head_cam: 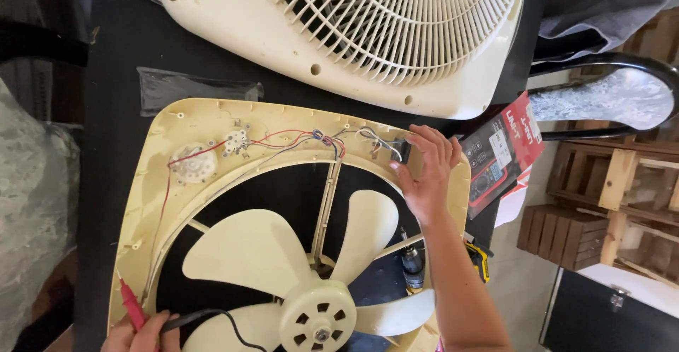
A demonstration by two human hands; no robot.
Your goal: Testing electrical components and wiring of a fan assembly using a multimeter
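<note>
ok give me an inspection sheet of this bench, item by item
surface: black table, mostly covered.
job's things: opened cream fan housing with blades, hub and rotary switch; front grille set apart above.
clutter: red-and-black box, clear plastic bag, small dark cylinder.
grippers: left hand holds red probe and black probe; right hand rests on the housing's rim.
cables: red, blue and white wires along the rim; black lead.
surroundings: wooden crates, black chair frame.

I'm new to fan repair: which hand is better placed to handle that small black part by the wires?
Probably the right hand: it already rests at the black part. The left hand holds the probes at the opposite corner.
</note>
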